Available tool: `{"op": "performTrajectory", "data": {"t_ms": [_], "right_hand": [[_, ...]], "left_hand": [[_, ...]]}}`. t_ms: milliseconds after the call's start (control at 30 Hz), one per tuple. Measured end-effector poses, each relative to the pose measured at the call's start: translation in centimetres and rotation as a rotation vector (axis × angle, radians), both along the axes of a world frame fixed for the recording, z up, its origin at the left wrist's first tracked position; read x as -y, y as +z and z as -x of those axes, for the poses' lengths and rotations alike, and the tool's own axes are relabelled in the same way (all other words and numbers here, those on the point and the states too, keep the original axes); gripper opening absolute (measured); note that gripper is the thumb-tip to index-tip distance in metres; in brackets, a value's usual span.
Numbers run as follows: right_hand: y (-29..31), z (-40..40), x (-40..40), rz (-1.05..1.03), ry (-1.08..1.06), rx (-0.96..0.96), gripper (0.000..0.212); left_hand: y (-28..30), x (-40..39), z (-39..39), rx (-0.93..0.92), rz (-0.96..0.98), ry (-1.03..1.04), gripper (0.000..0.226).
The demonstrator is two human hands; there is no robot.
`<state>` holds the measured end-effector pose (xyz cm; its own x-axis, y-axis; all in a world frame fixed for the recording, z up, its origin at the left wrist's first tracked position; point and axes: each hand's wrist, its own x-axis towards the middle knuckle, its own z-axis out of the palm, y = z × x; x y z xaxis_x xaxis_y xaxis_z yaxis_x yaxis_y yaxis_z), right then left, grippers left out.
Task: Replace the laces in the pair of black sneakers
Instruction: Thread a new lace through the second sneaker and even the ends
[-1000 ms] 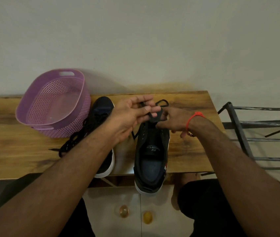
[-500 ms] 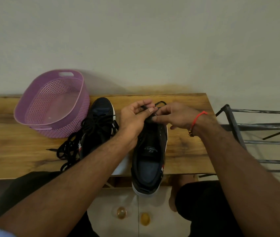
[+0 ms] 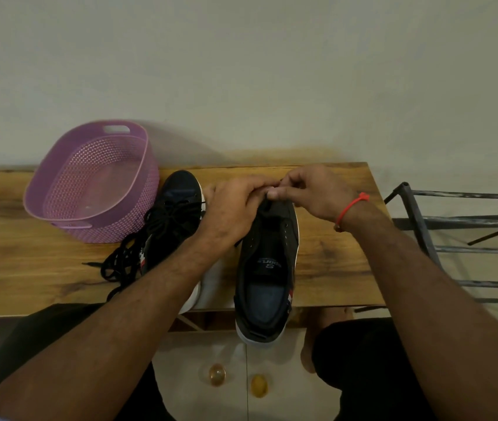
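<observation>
Two black sneakers lie on a wooden bench (image 3: 333, 262). The right sneaker (image 3: 267, 268) has bare eyelets along its open top, and its heel hangs over the front edge. Over its toe end my left hand (image 3: 232, 214) and my right hand (image 3: 308, 192) meet, fingers curled and pinching a black lace that is almost hidden between them. The left sneaker (image 3: 174, 220) is partly under my left forearm. A tangle of loose black laces (image 3: 126, 259) lies on it and spills off its left side.
A purple perforated plastic basket (image 3: 59, 189) stands at the back left, touching the left sneaker's toe. A dark metal rack (image 3: 454, 235) stands beyond the bench's right end. A wall runs directly behind the bench. My knees are under the front edge.
Both hands have moved forward from the sneaker's tongue to its toe end and closed together. The lace loop seen beyond the fingers earlier is now hidden. The left sneaker is more exposed.
</observation>
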<state>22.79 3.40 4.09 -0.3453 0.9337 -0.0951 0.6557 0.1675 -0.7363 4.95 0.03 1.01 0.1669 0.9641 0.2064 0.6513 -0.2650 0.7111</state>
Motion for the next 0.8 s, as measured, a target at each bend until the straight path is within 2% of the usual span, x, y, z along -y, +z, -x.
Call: {"op": "performTrajectory", "data": {"t_ms": [67, 200, 300, 400, 467, 567, 633, 700, 800], "right_hand": [[0.4, -0.3, 0.3, 0.119, -0.030, -0.140, 0.034], [0.5, -0.7, 0.2, 0.269, -0.123, -0.293, 0.031], [0.3, -0.7, 0.2, 0.341, -0.152, -0.293, 0.048], [0.3, -0.5, 0.2, 0.425, -0.156, -0.328, 0.053], [0.5, -0.3, 0.4, 0.442, -0.172, -0.229, 0.060], [0.5, 0.1, 1.0, 0.394, -0.056, 0.172, 0.065], [0.3, 0.4, 1.6, 0.434, -0.003, 0.305, 0.061], [0.1, 0.5, 1.8, 0.439, 0.006, 0.350, 0.045], [0.0, -0.2, 1.4, 0.456, -0.021, 0.289, 0.030]], "left_hand": [[0.2, -0.1, -0.1, 0.165, 0.078, -0.032, 0.025], [0.5, -0.2, -0.3, 0.258, 0.122, -0.073, 0.022], [0.7, 0.2, -0.3, 0.266, 0.071, -0.002, 0.022], [0.6, -0.1, 0.2, 0.163, 0.019, 0.020, 0.013], [0.5, -0.4, 0.7, 0.044, -0.013, 0.050, 0.010], [0.2, -0.6, 0.9, -0.016, 0.032, 0.127, 0.005], [-0.3, -0.5, 0.4, -0.038, 0.091, 0.147, 0.008], [-0.6, -0.1, -0.3, -0.052, 0.134, 0.150, 0.007], [-1.1, 0.6, -1.3, -0.155, 0.168, 0.131, 0.008]]}}
